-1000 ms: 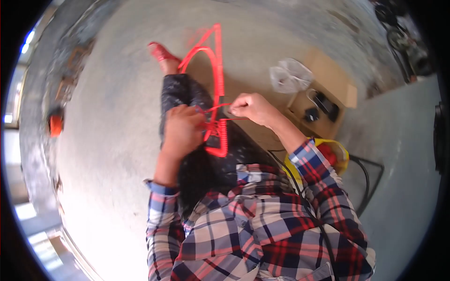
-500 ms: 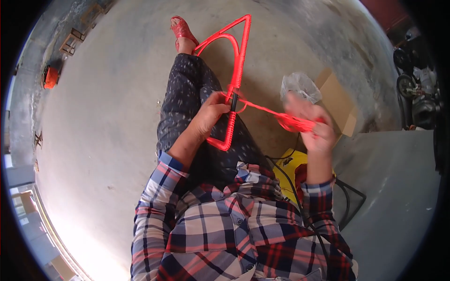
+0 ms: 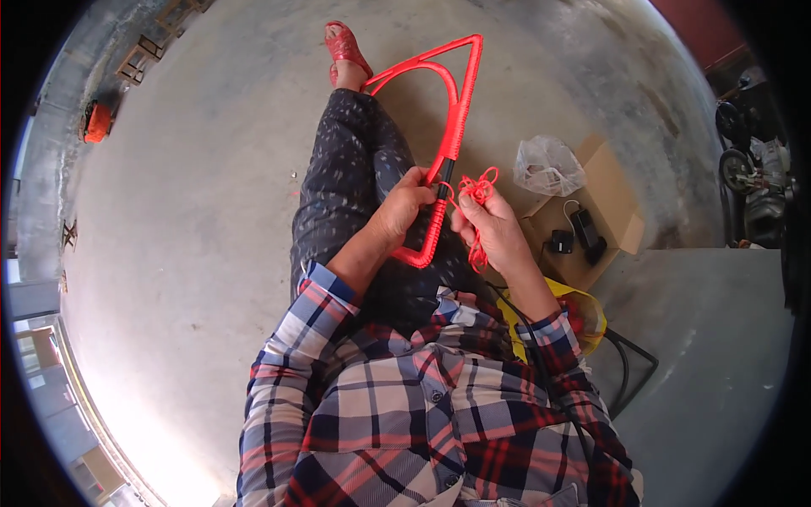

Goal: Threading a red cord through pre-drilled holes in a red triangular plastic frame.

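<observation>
A triangular frame (image 3: 460, 93) wrapped in red cord rests over my lap, its far corner reaching toward my foot in a red sandal (image 3: 345, 44). My left hand (image 3: 404, 207) grips the frame's near side, where a short dark bare stretch shows between the wrappings. My right hand (image 3: 494, 228) pinches a bunch of loose red cord (image 3: 479, 188) close to that bare stretch, and a strand hangs down below the fingers.
An open cardboard box (image 3: 608, 203) to my right holds a clear plastic bag (image 3: 549, 166) and small black devices. A yellow object (image 3: 583, 308) and a black cable lie by my right elbow. Concrete floor surrounds me; an orange object (image 3: 95, 121) sits far left.
My right hand had pulled the cord out taut to the right; now it is back beside the frame with the cord bunched in loops. The left hand stays on the frame.
</observation>
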Demonstrator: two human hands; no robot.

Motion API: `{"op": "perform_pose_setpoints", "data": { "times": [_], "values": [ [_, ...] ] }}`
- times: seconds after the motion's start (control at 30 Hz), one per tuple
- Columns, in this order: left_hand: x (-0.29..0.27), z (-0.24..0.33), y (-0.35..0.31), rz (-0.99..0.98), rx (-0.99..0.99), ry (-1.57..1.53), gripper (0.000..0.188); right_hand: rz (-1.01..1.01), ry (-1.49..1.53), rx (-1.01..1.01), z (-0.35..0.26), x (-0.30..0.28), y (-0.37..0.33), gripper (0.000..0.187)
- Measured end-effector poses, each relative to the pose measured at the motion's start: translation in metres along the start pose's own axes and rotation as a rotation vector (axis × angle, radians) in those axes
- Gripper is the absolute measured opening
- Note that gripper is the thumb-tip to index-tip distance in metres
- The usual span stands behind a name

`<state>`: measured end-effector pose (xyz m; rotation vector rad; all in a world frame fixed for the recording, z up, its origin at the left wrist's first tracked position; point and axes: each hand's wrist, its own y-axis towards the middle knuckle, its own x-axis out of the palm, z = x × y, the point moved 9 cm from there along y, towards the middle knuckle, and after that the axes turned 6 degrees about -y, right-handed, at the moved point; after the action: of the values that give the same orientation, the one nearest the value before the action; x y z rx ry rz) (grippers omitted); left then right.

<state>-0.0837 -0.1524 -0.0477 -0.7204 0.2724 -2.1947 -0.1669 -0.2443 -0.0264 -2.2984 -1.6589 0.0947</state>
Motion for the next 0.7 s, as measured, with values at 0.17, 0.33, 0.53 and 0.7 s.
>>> {"op": "perform_pose_setpoints", "data": {
  "times": [0.17, 0.33, 0.53, 0.7],
  "values": [
    [-0.007, -0.013, 0.013, 0.023, -0.087, -0.044, 0.030, -0.101, 0.095, -0.063, -0.027, 0.012, -0.014, 0.011],
    [-0.016, -0.016, 0.012, 0.069, -0.035, 0.088, 0.034, -0.076, -0.172, -0.084, -0.053, -0.017, -0.025, 0.014],
    [0.053, 0.068, -0.069, 0.123, 0.885, 1.080, 0.055, 0.450, -0.144, -0.488, -0.179, -0.155, -0.094, 0.021],
    [0.051, 0.067, -0.050, 0.117, 0.725, 1.003, 0.017, 0.075, 0.271, -0.857, -0.226, -0.183, -0.118, 0.027]
  ]
}}
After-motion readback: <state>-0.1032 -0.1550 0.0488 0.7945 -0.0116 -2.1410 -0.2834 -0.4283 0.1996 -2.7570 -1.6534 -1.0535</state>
